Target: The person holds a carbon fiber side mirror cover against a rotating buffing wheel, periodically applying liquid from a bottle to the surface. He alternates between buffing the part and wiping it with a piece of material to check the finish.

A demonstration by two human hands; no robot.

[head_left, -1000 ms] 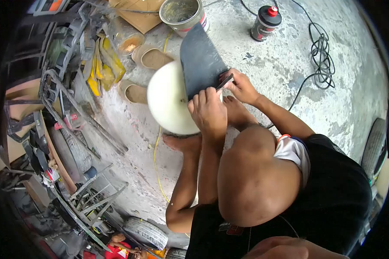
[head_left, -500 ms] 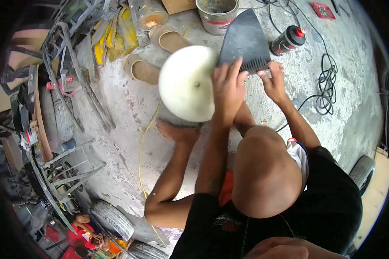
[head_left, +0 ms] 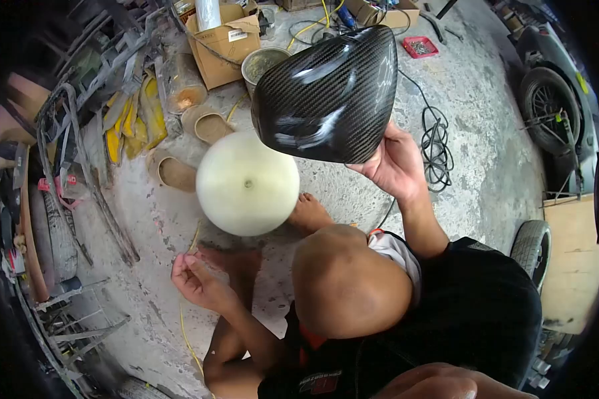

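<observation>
A glossy black carbon-fibre cover (head_left: 326, 96), pointed at one end with a curved, bulging face, is held up with its shiny weave toward me. My right hand (head_left: 399, 166) grips its lower right edge, thumb at the rim and part of the fingers hidden behind it. Low on the left, my left hand (head_left: 203, 282) is raised away from the cover, its fingers loosely curled and nothing visible in them. Between my hands sits a round cream-white disc (head_left: 246, 206), like a buffing pad, with a small centre hole; the cover overlaps its top right.
A bucket (head_left: 259, 63) and a cardboard box (head_left: 226, 40) stand behind the cover. Tan slip-on shoes (head_left: 176, 169) lie left of the disc. A black cable (head_left: 438, 149) is coiled on the right, with a red tray (head_left: 419, 46) beyond. Metal frames (head_left: 100, 179) line the left.
The cover has turned from its dull underside to its glossy face and appears nearer. My left hand has let go and moved down left; my right hand still holds it. The view has shifted.
</observation>
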